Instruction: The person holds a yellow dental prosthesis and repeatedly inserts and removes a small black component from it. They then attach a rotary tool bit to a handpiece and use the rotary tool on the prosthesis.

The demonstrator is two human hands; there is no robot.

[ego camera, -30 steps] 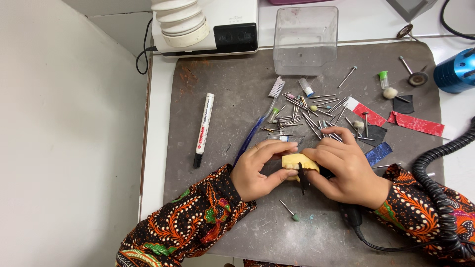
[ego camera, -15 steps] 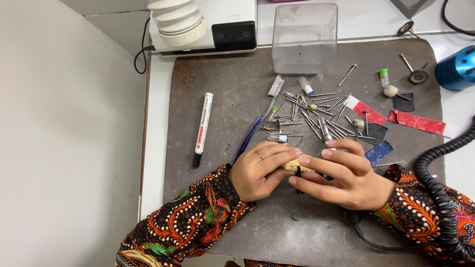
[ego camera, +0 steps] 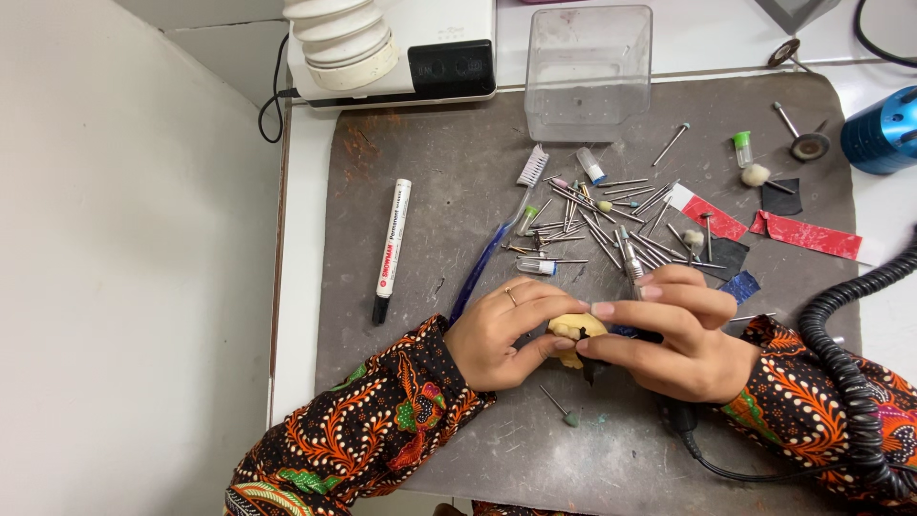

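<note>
Mid-mat (ego camera: pixel 401 191), both hands (ego camera: pixel 497 334) gripping yellow piece (ego camera: pixel 573 327)

This is a small workshop bench, of the sort used for fine grinding or dental-lab work. A grey work mat (ego camera: pixel 430 191) covers the surface, and near its far edge lies a scatter of small rotary burs (ego camera: pixel 611 225) on metal shanks. A coiled black cable (ego camera: pixel 850 382) curls along the mat's right edge, and a white machine (ego camera: pixel 392 48) stands beyond its far left corner.

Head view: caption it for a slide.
Both hands, left hand and right hand, grip a small yellow piece above scattered burs.
</note>
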